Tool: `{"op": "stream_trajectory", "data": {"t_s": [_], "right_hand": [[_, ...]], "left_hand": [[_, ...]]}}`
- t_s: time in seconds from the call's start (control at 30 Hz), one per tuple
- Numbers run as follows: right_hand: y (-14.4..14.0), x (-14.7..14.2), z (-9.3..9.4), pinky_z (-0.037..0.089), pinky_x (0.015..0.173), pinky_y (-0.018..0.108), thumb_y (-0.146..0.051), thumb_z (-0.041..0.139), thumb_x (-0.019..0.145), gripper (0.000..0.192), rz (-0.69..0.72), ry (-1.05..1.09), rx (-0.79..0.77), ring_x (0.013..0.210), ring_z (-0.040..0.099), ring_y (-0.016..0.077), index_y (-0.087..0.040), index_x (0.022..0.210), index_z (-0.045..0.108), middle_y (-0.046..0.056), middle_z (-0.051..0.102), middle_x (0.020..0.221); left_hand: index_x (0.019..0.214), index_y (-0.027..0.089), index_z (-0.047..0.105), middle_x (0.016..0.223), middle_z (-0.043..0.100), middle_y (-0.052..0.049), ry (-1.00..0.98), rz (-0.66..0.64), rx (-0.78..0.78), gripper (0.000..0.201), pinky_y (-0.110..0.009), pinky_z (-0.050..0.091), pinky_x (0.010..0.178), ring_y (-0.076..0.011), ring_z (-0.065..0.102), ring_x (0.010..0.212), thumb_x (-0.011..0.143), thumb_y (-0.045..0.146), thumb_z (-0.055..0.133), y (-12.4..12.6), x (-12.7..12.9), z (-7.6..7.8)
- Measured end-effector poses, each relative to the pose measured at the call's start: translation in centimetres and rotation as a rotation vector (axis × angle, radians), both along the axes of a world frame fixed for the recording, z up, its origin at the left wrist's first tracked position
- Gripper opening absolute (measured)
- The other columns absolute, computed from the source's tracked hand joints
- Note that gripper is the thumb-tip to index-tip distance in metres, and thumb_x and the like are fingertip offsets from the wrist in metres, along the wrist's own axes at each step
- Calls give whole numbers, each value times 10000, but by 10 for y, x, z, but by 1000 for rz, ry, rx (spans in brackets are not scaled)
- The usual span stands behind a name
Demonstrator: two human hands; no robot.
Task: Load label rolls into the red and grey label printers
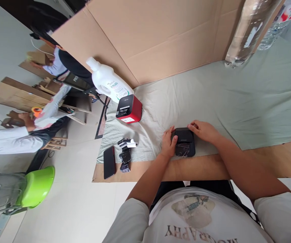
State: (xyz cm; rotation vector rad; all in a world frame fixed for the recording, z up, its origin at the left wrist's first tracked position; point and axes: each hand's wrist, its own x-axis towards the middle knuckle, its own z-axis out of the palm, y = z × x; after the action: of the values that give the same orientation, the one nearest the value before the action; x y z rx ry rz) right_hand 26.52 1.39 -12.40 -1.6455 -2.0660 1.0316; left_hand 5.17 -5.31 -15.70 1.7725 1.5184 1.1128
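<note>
A small black box-shaped device (185,135) lies near the front edge of the cloth-covered table, between my two hands. Its upper part is a smooth dark panel; crumpled, glossy black material (183,150) shows in its lower part. My left hand (169,142) grips the left side, with the thumb at the edge and the fingers curled beside it. At the upper right corner, my right hand (203,131) pinches the device between thumb and bent fingers. What the fingertips do underneath is hidden.
Left of the device are crumpled black pieces (125,155), a small white roll (132,143) and a dark phone (109,162). A red-and-black box (135,109) stands by a white jug (110,79). Cardboard (173,30) rises behind; co-workers sit at far left.
</note>
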Motion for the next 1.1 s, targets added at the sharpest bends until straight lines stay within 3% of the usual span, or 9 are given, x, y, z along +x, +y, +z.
{"op": "stream_trajectory", "data": {"t_s": [0.17, 0.33, 0.47, 0.63, 0.87, 0.97, 1.1], "right_hand": [[-6, 1, 14, 472, 769, 377, -708, 521, 841, 572, 180, -49, -74, 922, 665, 285, -207, 1094, 633, 106, 719, 1000], [-10, 3, 17, 514, 836, 366, -592, 734, 713, 736, 286, 235, -263, 1027, 654, 268, -210, 1295, 494, 105, 680, 1170], [-12, 0, 13, 528, 863, 391, -562, 746, 700, 736, 294, 380, -318, 1060, 637, 271, -213, 1289, 478, 104, 651, 1213], [-14, -5, 10, 522, 894, 431, -518, 758, 688, 694, 247, 432, -279, 1050, 630, 277, -221, 1258, 495, 91, 651, 1180], [-13, -10, -3, 529, 935, 444, -539, 753, 709, 666, 210, 487, -241, 1076, 631, 268, -235, 1248, 510, 83, 647, 1191], [-13, -13, -10, 532, 954, 462, -564, 677, 784, 667, 149, 571, -214, 1061, 645, 249, -231, 1323, 465, 107, 623, 1238], [-14, -14, -14, 534, 951, 491, -597, 644, 805, 727, 92, 556, -47, 1131, 619, 274, -244, 1400, 422, 155, 525, 1386]], "left_hand": [[1360, 189, 509, 1306, 598, -155, 19, -60, 42, 592, -502, 418, 1068, -287, 566, 1205, 955, 611, 418, -3, -3, 1], [1370, 196, 480, 1305, 567, -149, -90, -139, 152, 556, -475, 451, 1042, -279, 558, 1203, 951, 561, 454, -7, -2, 2], [1420, 204, 435, 1405, 516, -163, -223, -206, 28, 631, -487, 449, 1052, -311, 537, 1259, 919, 579, 514, -4, -4, 1], [1407, 209, 461, 1396, 551, -146, -426, -262, -136, 661, -492, 412, 1111, -311, 555, 1268, 869, 557, 623, 0, -7, 1], [1366, 211, 509, 1368, 586, -141, -546, -190, -211, 714, -474, 443, 1087, -300, 585, 1236, 796, 601, 688, 3, -6, -2], [1351, 219, 507, 1319, 609, -134, -590, -94, -236, 739, -448, 488, 1029, -275, 620, 1170, 768, 630, 700, 5, -4, -4], [1297, 222, 513, 1189, 639, -105, -606, 64, -191, 741, -396, 525, 939, -231, 645, 1051, 736, 664, 710, 10, 2, -6]]}}
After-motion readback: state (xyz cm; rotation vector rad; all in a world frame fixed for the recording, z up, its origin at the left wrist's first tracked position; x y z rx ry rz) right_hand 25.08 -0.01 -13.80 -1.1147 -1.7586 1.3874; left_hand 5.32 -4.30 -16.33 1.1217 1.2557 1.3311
